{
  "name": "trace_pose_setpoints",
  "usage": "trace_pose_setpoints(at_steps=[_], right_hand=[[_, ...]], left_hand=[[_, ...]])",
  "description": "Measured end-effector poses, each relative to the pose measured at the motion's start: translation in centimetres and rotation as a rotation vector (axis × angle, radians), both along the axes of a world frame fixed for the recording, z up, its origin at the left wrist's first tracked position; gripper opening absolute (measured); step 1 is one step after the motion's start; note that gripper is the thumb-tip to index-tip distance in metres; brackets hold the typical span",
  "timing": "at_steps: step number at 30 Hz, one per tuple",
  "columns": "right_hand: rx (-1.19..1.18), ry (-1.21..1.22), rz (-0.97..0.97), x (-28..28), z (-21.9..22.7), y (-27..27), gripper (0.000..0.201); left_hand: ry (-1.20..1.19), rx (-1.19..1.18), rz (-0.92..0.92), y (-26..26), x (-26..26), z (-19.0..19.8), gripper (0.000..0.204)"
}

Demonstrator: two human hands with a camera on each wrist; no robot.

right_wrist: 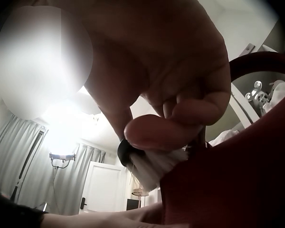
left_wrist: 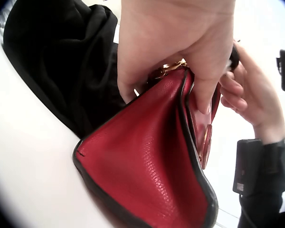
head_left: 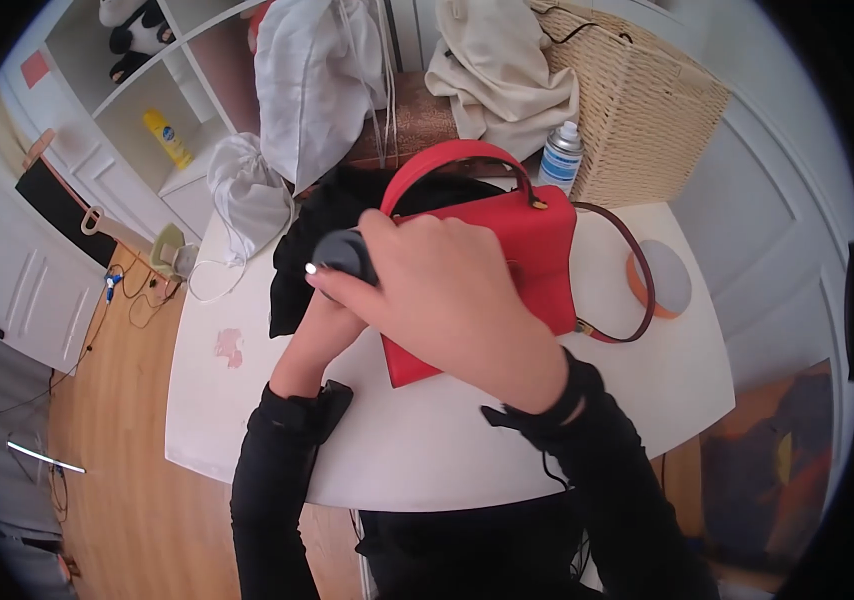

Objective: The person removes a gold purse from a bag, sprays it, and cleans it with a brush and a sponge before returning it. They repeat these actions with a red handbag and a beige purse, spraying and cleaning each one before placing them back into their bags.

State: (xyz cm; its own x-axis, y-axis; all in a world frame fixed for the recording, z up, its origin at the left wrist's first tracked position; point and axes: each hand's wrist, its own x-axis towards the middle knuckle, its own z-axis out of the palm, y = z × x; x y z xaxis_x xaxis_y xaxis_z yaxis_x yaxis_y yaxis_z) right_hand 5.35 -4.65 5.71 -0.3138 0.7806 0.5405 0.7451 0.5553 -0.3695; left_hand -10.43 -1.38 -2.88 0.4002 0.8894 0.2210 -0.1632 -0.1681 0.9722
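A red handbag (head_left: 547,250) stands on the white table, its carrying handle up. My left hand (left_wrist: 175,38) grips the bag's (left_wrist: 137,156) top corner, fingers on one side and thumb on the other; in the head view my right hand mostly covers it. A brush with a round black handle (head_left: 344,256) is pinched by my right hand (head_left: 447,290), over the bag's left end. In the right wrist view, whitish bristles (right_wrist: 154,168) touch or nearly touch the red leather, below the curled fingers of my right hand (right_wrist: 171,71).
Black cloth (head_left: 297,265) lies behind and left of the bag. White pouches (head_left: 247,185), a spray can (head_left: 561,158) and a woven basket (head_left: 637,110) stand at the back. An orange and grey disc (head_left: 662,280) lies right, partly inside the strap's loop (head_left: 647,270).
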Motion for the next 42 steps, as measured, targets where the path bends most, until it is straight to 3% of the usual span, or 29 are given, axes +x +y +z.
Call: trace_pose_setpoints(at_steps=[3,6,10,13,17,20,24,28,31,35,37,40,42], right_hand=[[-0.054,0.033,0.115,2.1,0.2,-0.8,0.044],[-0.045,0.069,0.099,3.0,-1.0,-0.6,0.045],[-0.112,-0.39,0.072,3.8,-5.4,-2.4,0.044],[-0.166,-0.414,0.15,4.9,-6.0,-4.1,0.043],[0.11,-0.106,0.045,5.3,-5.4,-3.0,0.04],[0.093,-0.094,0.014,4.8,-6.2,-3.2,0.038],[-0.248,-0.323,0.162,4.2,-7.4,-5.1,0.042],[-0.304,-0.288,0.242,5.3,-8.1,-6.1,0.043],[-0.283,-0.209,0.027,8.4,-7.8,-6.1,0.043],[-0.255,-0.021,-0.392,17.2,-8.7,-3.5,0.046],[-0.224,-0.11,-0.576,20.2,-7.0,-3.5,0.042],[-0.366,0.452,-0.448,22.9,-5.8,-2.8,0.037],[-0.436,0.576,-0.306,22.6,-4.4,-2.2,0.034]], left_hand=[[0.054,-0.04,-0.033,0.0,-0.5,0.6,0.064],[-0.102,-0.09,-0.218,0.9,-1.8,-0.3,0.061],[-0.192,-0.137,-0.143,0.6,-1.1,0.0,0.062],[-0.117,-0.112,-0.097,0.6,-0.5,0.3,0.06],[-0.056,-0.065,-0.046,-0.3,0.1,0.7,0.052],[-0.061,-0.074,-0.013,-0.4,0.3,0.8,0.051],[-0.035,-0.015,-0.041,-0.3,0.2,0.5,0.049],[-0.031,-0.006,-0.054,-0.7,0.3,0.8,0.048],[-0.027,-0.019,-0.052,-0.7,0.4,1.1,0.047],[-0.024,-0.053,-0.08,-0.3,0.0,0.9,0.05],[-0.014,-0.055,-0.06,-0.9,0.2,1.2,0.056],[-0.012,-0.041,-0.078,-0.7,0.2,1.1,0.065],[-0.004,-0.034,-0.091,-0.5,-0.2,0.7,0.07]])
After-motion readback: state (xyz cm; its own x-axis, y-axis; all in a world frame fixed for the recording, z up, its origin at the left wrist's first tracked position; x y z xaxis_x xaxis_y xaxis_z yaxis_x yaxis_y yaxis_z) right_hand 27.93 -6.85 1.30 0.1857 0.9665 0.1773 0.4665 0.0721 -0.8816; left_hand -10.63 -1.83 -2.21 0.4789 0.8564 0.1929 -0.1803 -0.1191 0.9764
